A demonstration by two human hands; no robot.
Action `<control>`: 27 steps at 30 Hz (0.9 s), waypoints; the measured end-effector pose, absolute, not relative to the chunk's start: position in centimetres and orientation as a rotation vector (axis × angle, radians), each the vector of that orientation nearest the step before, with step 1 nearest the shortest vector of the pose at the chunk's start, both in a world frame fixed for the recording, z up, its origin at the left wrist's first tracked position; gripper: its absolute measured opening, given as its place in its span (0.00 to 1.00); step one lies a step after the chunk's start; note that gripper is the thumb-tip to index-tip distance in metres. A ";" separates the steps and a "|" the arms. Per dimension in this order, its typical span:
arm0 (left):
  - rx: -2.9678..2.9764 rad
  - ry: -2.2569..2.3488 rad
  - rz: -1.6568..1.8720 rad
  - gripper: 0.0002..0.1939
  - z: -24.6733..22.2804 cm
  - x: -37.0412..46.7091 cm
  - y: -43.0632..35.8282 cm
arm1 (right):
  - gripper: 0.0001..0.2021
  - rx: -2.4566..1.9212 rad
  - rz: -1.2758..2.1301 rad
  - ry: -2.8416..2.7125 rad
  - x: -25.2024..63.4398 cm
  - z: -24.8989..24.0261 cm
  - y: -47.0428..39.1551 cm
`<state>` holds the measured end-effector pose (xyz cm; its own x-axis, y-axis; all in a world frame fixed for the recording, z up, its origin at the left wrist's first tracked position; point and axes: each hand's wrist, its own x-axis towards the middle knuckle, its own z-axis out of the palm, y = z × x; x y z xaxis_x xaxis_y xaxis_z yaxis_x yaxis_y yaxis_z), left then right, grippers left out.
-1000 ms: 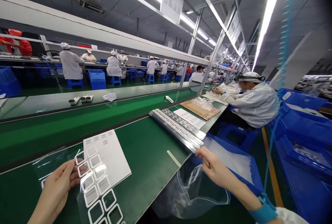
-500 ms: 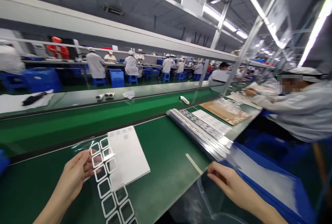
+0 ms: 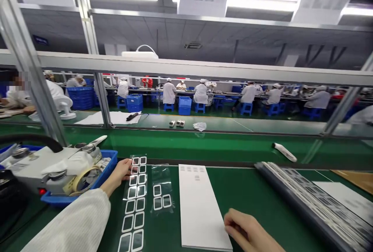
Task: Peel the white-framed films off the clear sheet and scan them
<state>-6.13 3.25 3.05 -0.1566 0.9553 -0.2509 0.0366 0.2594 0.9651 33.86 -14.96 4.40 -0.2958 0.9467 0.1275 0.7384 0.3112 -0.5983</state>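
Note:
My left hand [image 3: 125,168] grips the upper left edge of a clear sheet of white square frames [image 3: 136,205], its fingers partly behind the film. The frames run in two columns, and the sheet's lower end leaves the picture. Just right of it lies a smaller clear sheet [image 3: 161,193] with 3 white frames on it. My right hand [image 3: 243,226] is closed, thumb against curled fingers, beside the right edge of a white card stack [image 3: 199,209] with small grey prints. Anything inside that pinch is hidden.
At left, a blue tray [image 3: 109,162] holds jars and a tape roll beside a grey-white device [image 3: 32,166]. Stacked strips of frames [image 3: 314,201] lie at right. A white handheld device [image 3: 284,152] rests on the green belt [image 3: 204,145]. Metal posts [image 3: 91,34] rise beyond.
The view has swung left, bringing the blue tray into sight. My left hand has moved the frame sheet left of the white cards, uncovering the smaller sheet. My right hand is now beside the cards.

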 end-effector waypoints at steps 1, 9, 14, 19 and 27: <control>0.981 1.478 1.100 0.09 2.9 -5.9 3.9 | 0.09 -1.436 0.586 -2.131 32.6 4.5 -13.4; 1.047 1.446 1.114 0.16 2.9 -4.0 7.2 | 0.05 -1.290 1.045 -1.702 22.4 2.1 -1.0; 1.053 1.466 1.089 0.18 2.5 -3.2 8.0 | 0.11 -1.314 1.115 -1.623 19.5 0.4 2.5; 1.118 1.482 1.053 0.18 1.5 -2.1 8.6 | 0.09 -1.194 1.129 -1.594 21.2 0.8 2.4; 1.321 1.629 1.216 0.19 1.6 -1.7 6.4 | 0.08 -1.060 1.172 -1.522 23.3 2.7 1.6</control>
